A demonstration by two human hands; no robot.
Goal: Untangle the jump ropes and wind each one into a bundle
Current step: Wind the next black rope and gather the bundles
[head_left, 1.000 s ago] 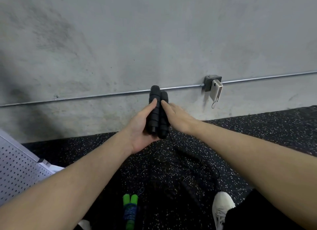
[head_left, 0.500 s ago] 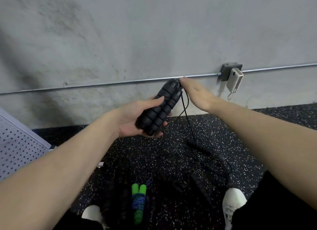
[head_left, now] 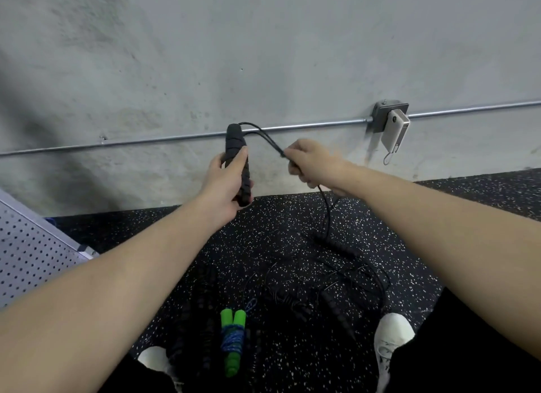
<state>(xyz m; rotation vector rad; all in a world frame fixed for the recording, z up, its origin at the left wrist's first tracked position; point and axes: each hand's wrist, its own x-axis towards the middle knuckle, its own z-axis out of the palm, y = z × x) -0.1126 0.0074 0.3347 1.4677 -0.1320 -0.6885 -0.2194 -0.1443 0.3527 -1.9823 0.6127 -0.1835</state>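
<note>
My left hand grips a pair of black ribbed jump-rope handles, held upright side by side in front of the wall. Black cord arcs from the handle tops to my right hand, which pinches it; the cord then drops to the floor. On the floor lies a tangle of black rope with more black handles. A wound bundle with green handles and blue cord lies between my feet. To its left sits a dark bundle, hard to make out.
A concrete wall with a metal conduit and a junction box carrying a white device is right ahead. A perforated metal panel stands at the left. My white shoes rest on the speckled rubber floor.
My left hand turned the black handles upright. My right hand left the handle tops, moved right and took hold of the cord, drawing it out to the side.
</note>
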